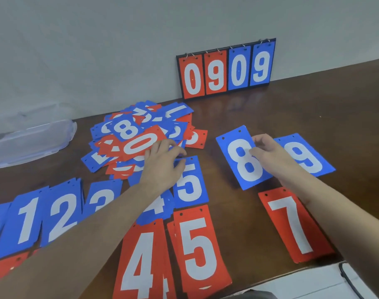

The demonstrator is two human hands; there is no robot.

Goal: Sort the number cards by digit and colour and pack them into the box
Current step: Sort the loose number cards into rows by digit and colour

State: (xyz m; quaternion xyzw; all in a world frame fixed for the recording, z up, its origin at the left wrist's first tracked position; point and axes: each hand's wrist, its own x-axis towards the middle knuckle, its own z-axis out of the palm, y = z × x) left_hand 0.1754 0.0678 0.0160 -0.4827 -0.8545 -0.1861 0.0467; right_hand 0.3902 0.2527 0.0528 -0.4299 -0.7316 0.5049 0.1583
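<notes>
Now right hand (268, 154) pinches blue 8 card (242, 160); left hand (162, 162) curls on the pile (141, 134).

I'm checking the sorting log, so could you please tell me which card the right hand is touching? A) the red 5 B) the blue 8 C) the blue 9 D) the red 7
B: the right hand has its fingers on the blue 8, beside the blue 9 and above the red 7.
</notes>
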